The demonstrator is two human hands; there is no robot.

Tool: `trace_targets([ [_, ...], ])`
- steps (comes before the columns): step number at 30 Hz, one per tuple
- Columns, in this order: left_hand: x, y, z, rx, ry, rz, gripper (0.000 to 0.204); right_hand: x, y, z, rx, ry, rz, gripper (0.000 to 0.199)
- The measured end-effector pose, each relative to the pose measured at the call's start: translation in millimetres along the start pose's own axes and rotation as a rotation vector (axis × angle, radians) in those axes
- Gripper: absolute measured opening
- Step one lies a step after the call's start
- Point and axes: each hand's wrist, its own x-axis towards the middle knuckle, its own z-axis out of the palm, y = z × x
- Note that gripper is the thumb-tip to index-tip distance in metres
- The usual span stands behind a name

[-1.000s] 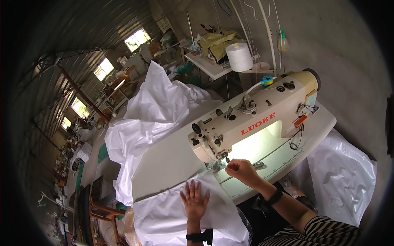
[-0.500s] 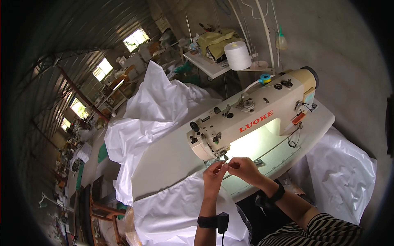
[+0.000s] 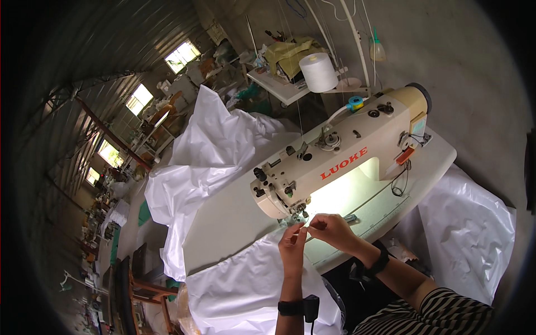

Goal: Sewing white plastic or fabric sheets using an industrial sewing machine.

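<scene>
Both hands meet just in front of the needle end of a white sewing machine. My left hand is closed in a pinch, thumb against fingers. Close beside it, my right hand pinches too, its fingertips almost touching the left ones. Whatever lies between the fingertips is too fine to make out. Under my left forearm, a glossy white sheet drapes over the table's near edge. Lamp light falls on the machine bed behind my right hand, where a small grey metal piece lies.
More white sheeting is heaped beyond the table's left side, and another white sheet hangs at the right. A white thread cone stands behind the machine. A wooden stool is at lower left.
The view has shifted slightly, so the machine appears a little farther left. Both hands keep their pinch near the needle; the left has dipped slightly.
</scene>
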Motion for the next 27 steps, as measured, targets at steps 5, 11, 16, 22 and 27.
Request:
trace_targets([
  [5, 1.9, 7.8, 12.1, -0.344, 0.088, -0.053, 0.009, 0.3, 6.4, -2.0, 0.042, 0.055, 0.006, 0.026],
  [11, -2.8, 18.8, 25.7, -0.307, 0.031, -0.106, 0.007, -0.3, 13.5, -3.0, 0.024, 0.020, -0.043, 0.026],
  [16, -3.0, 16.2, 23.8, -0.267, -0.002, -0.076, 0.008, 4.1, 13.5, -2.0, 0.150, 0.020, 0.023, 0.026],
  [22, -6.2, 7.1, 14.6, -0.248, 0.002, -0.083, 0.008, 12.8, 15.1, -13.2, 0.276, -0.058, 0.020, 0.025],
  [27, 2.1, -1.0, 16.7, -0.211, 0.162, -0.025, 0.007, 22.7, 15.1, -23.1, 0.186, -0.010, 0.088, 0.028],
])
